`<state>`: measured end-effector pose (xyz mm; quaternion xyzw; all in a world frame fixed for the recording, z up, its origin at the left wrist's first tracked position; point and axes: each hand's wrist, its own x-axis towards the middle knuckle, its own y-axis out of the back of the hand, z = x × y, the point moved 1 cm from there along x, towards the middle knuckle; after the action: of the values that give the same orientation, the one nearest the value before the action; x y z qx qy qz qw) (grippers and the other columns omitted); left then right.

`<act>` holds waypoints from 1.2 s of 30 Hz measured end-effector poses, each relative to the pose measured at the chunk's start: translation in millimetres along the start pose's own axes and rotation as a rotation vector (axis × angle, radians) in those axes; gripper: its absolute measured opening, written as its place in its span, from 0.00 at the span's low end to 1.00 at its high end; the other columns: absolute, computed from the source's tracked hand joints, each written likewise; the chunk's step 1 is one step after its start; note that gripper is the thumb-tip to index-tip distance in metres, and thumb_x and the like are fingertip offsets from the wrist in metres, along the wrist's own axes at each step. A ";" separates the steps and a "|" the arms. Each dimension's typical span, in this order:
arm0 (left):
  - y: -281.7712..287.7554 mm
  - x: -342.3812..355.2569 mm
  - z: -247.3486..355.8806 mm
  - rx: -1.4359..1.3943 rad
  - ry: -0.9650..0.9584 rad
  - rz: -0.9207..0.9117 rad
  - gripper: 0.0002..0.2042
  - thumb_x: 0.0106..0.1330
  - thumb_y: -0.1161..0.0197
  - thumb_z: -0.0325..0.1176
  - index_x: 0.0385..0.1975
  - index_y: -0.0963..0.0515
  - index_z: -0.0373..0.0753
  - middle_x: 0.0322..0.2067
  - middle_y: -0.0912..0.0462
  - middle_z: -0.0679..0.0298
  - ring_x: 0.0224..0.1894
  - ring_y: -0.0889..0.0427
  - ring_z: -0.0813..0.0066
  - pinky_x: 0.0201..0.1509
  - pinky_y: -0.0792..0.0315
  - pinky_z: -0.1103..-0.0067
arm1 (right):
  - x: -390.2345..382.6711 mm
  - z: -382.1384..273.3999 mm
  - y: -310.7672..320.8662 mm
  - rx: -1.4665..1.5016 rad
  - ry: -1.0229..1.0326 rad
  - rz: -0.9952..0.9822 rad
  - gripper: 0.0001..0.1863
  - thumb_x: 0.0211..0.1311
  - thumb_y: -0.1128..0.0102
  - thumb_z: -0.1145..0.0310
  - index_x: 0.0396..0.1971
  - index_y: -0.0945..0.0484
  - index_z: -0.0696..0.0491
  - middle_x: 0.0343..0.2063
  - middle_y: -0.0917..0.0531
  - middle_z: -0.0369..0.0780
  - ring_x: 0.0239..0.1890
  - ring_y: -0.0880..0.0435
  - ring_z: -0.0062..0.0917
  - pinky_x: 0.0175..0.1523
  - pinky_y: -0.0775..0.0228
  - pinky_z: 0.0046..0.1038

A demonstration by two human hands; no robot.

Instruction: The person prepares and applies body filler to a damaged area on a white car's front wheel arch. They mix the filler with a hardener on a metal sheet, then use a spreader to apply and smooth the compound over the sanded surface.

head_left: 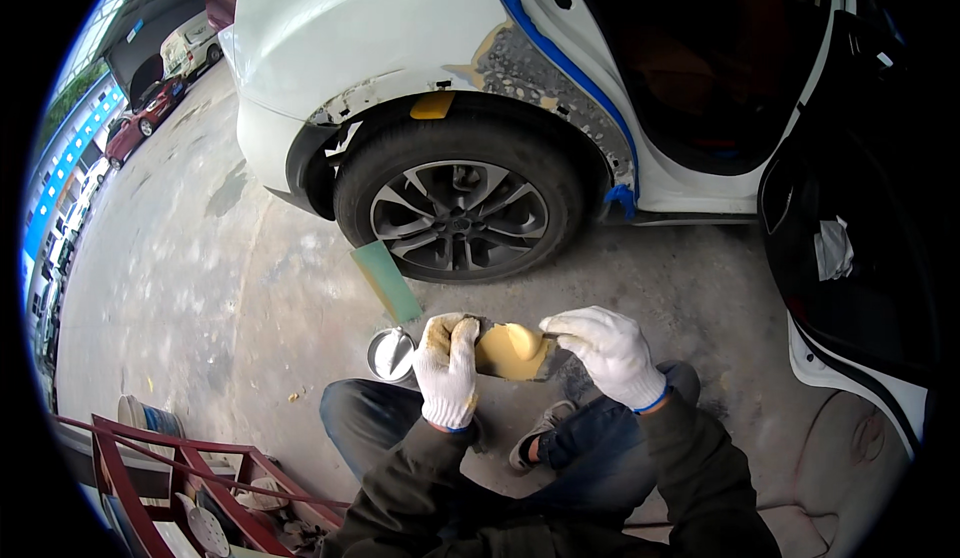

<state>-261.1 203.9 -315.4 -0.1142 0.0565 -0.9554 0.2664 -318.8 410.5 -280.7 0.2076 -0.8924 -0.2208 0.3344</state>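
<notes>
My left hand (447,370), in a white knit glove stained yellow, grips the left edge of a flat mixing board (497,360) coated with yellow putty. A thicker mound of putty (522,342) sits near the board's upper right. My right hand (610,355), also gloved, is closed at the board's right side, thumb and fingers pinched together. Whatever is between those fingers is hidden. An open round tin (391,355) with something white in it stands on the floor just left of my left hand. A green rectangular sheet or block (387,281) lies between the tin and the tyre.
Ahead stands a white car (370,28) with a sanded grey patch (540,78) above its rear wheel (460,213). Blue tape (570,53) edges the door opening. A yellow piece (432,106) sits above the tyre. The open door (850,238) is at right, a red metal frame (190,458) at lower left.
</notes>
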 end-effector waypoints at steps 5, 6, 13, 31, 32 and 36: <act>-12.6 -4.0 12.4 0.116 -0.018 0.089 0.04 0.69 0.40 0.26 0.35 0.24 0.31 0.29 0.21 0.68 0.32 0.27 0.86 0.38 0.31 0.86 | -1.9 -24.7 -18.1 -0.622 0.309 0.318 0.16 0.53 0.37 0.70 0.44 0.16 0.47 0.45 0.19 0.31 0.47 0.22 0.24 0.50 0.29 0.29; -13.9 -5.5 17.6 0.115 -0.017 0.093 0.04 0.69 0.40 0.26 0.35 0.24 0.31 0.29 0.21 0.68 0.32 0.27 0.86 0.38 0.31 0.86 | -6.4 -27.7 -31.9 -0.576 0.340 0.311 0.16 0.53 0.37 0.69 0.44 0.15 0.46 0.45 0.20 0.31 0.47 0.23 0.23 0.50 0.29 0.28; -9.6 -4.0 7.8 0.091 -0.052 0.117 0.05 0.70 0.40 0.27 0.35 0.25 0.31 0.29 0.22 0.68 0.30 0.29 0.86 0.36 0.32 0.86 | -16.8 -33.1 -41.4 -0.414 0.367 0.313 0.17 0.49 0.34 0.73 0.42 0.15 0.50 0.42 0.18 0.32 0.42 0.22 0.26 0.44 0.27 0.29; -18.8 7.0 13.4 0.097 -0.147 0.206 0.04 0.71 0.42 0.26 0.37 0.25 0.31 0.30 0.22 0.67 0.31 0.28 0.85 0.38 0.32 0.87 | -33.1 -25.4 -46.6 -0.408 0.334 0.236 0.15 0.51 0.34 0.71 0.42 0.15 0.47 0.41 0.19 0.29 0.41 0.22 0.24 0.46 0.27 0.28; -18.1 8.3 14.2 0.145 -0.193 0.195 0.04 0.71 0.42 0.26 0.37 0.25 0.32 0.29 0.23 0.68 0.31 0.29 0.85 0.37 0.32 0.87 | -30.5 -21.3 -39.6 -0.457 0.368 0.310 0.17 0.49 0.32 0.71 0.43 0.16 0.47 0.41 0.19 0.29 0.40 0.22 0.25 0.44 0.27 0.27; -14.0 5.5 14.8 0.088 -0.030 0.022 0.04 0.70 0.42 0.26 0.38 0.25 0.32 0.30 0.23 0.69 0.31 0.29 0.86 0.39 0.32 0.87 | 0.1 -29.5 4.7 -0.054 0.208 0.384 0.12 0.60 0.38 0.76 0.44 0.17 0.54 0.41 0.17 0.39 0.40 0.18 0.27 0.45 0.22 0.28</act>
<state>-269.0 212.2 -297.7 -0.1161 0.0119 -0.9521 0.2827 -299.6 406.7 -258.2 0.0462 -0.8699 -0.1543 0.4662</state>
